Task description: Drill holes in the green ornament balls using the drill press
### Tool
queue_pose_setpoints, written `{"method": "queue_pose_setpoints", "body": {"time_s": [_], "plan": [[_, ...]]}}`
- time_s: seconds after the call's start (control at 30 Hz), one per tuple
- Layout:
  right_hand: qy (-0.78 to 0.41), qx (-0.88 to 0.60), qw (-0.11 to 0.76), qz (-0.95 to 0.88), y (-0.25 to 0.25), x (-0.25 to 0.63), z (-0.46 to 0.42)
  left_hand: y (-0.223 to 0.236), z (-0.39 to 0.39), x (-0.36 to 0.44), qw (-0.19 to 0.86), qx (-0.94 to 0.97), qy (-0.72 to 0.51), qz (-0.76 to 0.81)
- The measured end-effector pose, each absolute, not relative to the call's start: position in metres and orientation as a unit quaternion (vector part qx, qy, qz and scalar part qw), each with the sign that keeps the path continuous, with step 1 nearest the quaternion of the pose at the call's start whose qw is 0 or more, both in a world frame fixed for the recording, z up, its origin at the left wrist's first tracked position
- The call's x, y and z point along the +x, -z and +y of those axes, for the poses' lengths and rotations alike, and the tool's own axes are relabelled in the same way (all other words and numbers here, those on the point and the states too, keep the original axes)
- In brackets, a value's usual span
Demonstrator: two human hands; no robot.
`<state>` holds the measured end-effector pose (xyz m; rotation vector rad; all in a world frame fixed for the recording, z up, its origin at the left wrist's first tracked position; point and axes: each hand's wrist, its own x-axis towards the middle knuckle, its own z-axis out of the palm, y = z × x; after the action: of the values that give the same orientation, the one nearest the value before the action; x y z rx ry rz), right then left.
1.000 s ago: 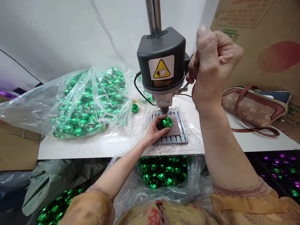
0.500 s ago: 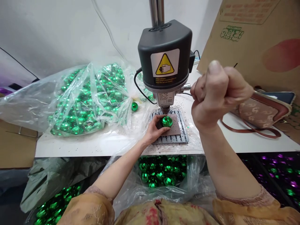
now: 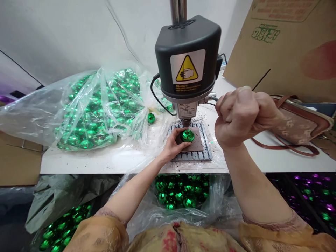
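Observation:
A shiny green faceted ball (image 3: pixel 188 135) sits on a brown board (image 3: pixel 198 144) over the slotted metal base (image 3: pixel 207 154) of a bench drill press (image 3: pixel 187 57). My left hand (image 3: pixel 174 144) grips the ball from its left side, thumb in front and fingers behind. Directly above the ball is the drill chuck (image 3: pixel 186 122), its thin bit reaching down to the ball's top. On the right, my right hand (image 3: pixel 243 113) is wrapped in a fist around the press's feed lever (image 3: pixel 214 98), most of which the fingers hide.
A clear plastic bag (image 3: pixel 102 108) of green balls lies left, one loose ball (image 3: pixel 151 118) beside it. More balls (image 3: pixel 181 190) fill a plastic-lined container below the table edge. A handbag (image 3: pixel 301 122) and a cardboard box (image 3: pixel 283 45) stand right. Dark shavings litter the white table (image 3: pixel 86 162).
My right hand has come down a little with the lever, and a thin dark rod behind it shows more. My left hand keeps the ball in the same place. The view has shifted slightly.

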<state>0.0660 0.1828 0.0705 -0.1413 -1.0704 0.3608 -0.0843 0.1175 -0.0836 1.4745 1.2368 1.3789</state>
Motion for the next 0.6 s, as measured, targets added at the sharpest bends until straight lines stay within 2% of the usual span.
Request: {"method": "queue_pose_setpoints", "body": {"time_s": [0.2, 0.43, 0.6], "plan": [[-0.128, -0.061, 0.844, -0.517, -0.065, 0.069, 0.183, 0.085, 0.117, -0.085, 0.372, 0.582, -0.537, 0.485], [-0.174, -0.042, 0.825, -0.536, -0.051, 0.071, 0.185, 0.086, 0.118, -0.085, 0.362, 0.587, -0.539, 0.483], [-0.143, 0.011, 0.835, -0.531, -0.053, 0.070, 0.185, 0.087, 0.118, -0.085, 0.363, 0.583, -0.539, 0.488]]}}
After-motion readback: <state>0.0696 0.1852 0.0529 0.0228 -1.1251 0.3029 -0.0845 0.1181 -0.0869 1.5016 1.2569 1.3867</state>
